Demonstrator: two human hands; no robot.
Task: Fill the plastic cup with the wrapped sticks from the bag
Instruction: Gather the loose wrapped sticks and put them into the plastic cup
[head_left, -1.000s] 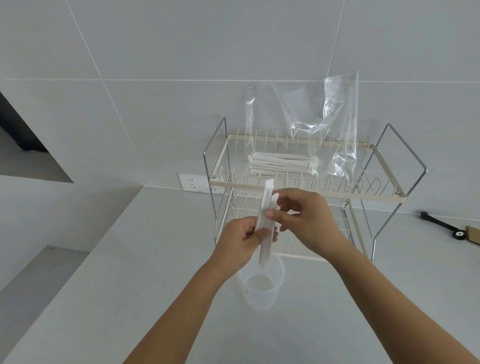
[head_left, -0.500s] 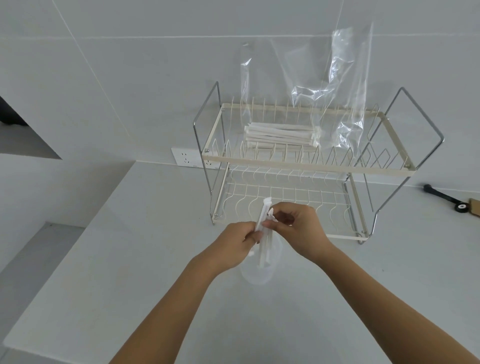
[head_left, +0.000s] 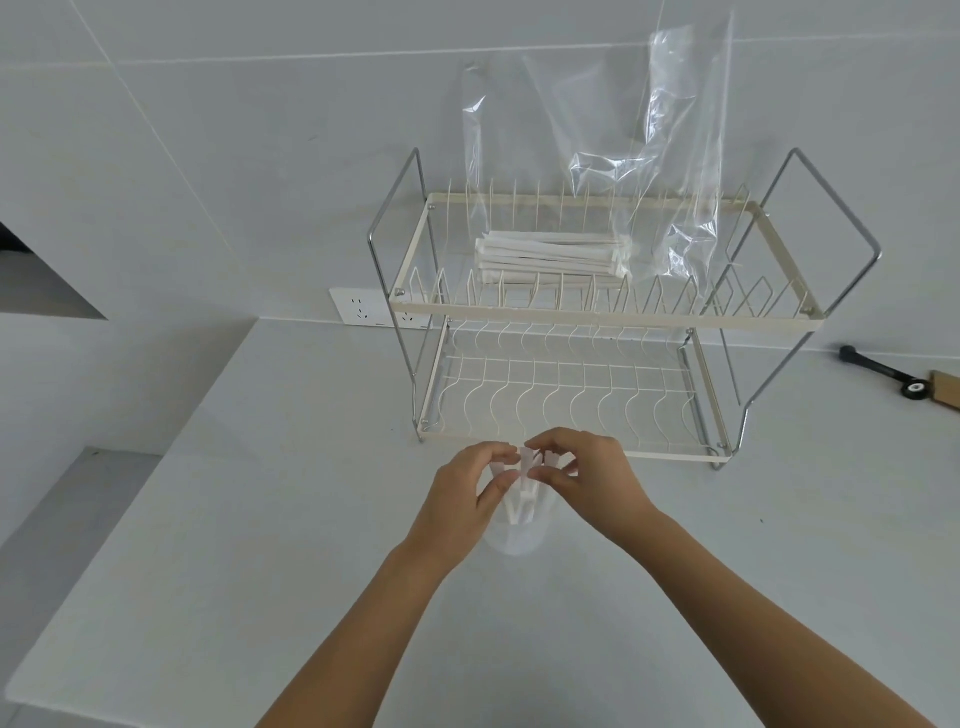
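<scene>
The clear cup (head_left: 514, 538) on the desk (head_left: 260, 519) is mostly hidden behind both hands, so only its pale lower wall shows. Its rim is hard to make out. White wrapped sticks (head_left: 522, 501) stand in it, their tops between the fingers. The left hand (head_left: 462, 493) and right hand (head_left: 582, 478) each pinch the stick tops. More sticks lie inside the see-through bag (head_left: 675, 156) on the rack's (head_left: 597, 317) upper shelf, well apart from the cup.
</scene>
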